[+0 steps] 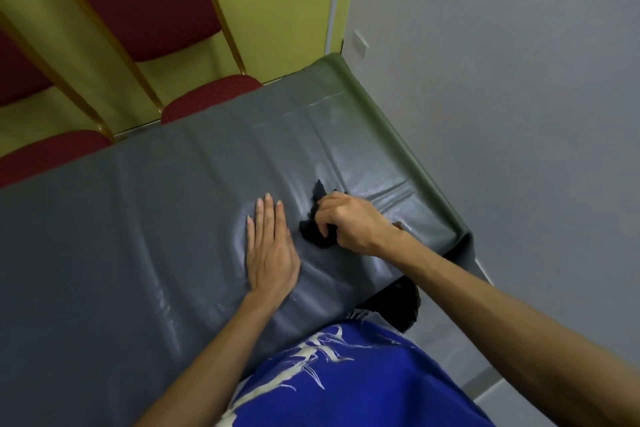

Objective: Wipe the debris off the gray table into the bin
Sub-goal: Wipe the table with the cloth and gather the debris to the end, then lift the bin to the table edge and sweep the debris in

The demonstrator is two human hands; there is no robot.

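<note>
The gray table [138, 218] wears a wrinkled gray vinyl cover and fills the middle of the head view. My right hand [349, 222] grips a crumpled black cloth [317, 234] and presses it on the cover near the table's right end. My left hand [270, 246] lies flat on the cover just left of the cloth, fingers together and pointing away from me. A small brown speck of debris [398, 225] shows by my right wrist. A dark object [398, 305], perhaps the bin, sits under the table's near right corner, mostly hidden.
Red padded chairs [138, 0] with gold frames stand along the table's far side against a yellow wall. A gray wall [502, 80] runs close to the table's right end. My blue printed shirt [346, 374] is at the near edge.
</note>
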